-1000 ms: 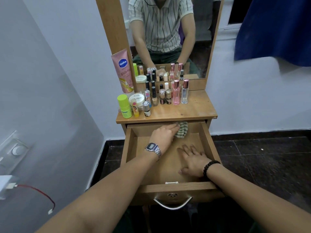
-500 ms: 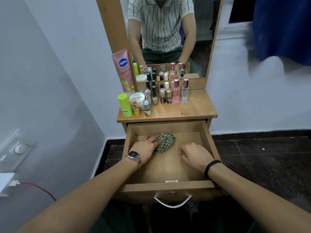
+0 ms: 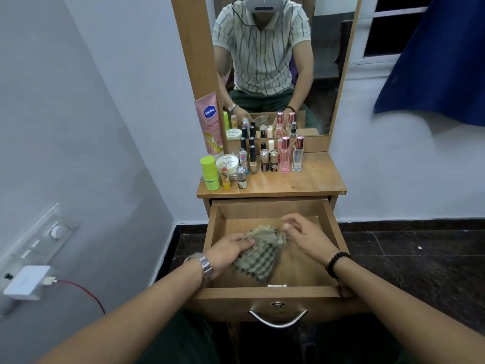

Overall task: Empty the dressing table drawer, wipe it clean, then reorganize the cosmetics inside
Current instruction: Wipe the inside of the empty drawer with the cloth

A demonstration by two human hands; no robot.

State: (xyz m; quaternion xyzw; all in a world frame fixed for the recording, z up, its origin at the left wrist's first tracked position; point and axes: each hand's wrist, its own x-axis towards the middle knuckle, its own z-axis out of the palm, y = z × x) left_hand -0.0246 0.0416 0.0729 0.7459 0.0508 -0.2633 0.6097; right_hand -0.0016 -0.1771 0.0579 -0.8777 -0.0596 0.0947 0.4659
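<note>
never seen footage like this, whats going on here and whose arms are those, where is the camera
There is no machine here. The camera sits on a person's head and looks forward and down, so the two arms reaching in from the bottom are that person's own. The mirror ahead shows the same person from the front, wearing the headset.

They sit at a small wooden dressing table. Its drawer is pulled open and holds only a checked cloth. The left hand, the one with the watch, grips the cloth. The right hand, with the bead bracelet, has its fingers at the cloth's upper edge; it is blurred, so the grip is unclear.

The cosmetics stand on the tabletop by the mirror: a pink tube, a green bottle, a white jar and small bottles.
</note>
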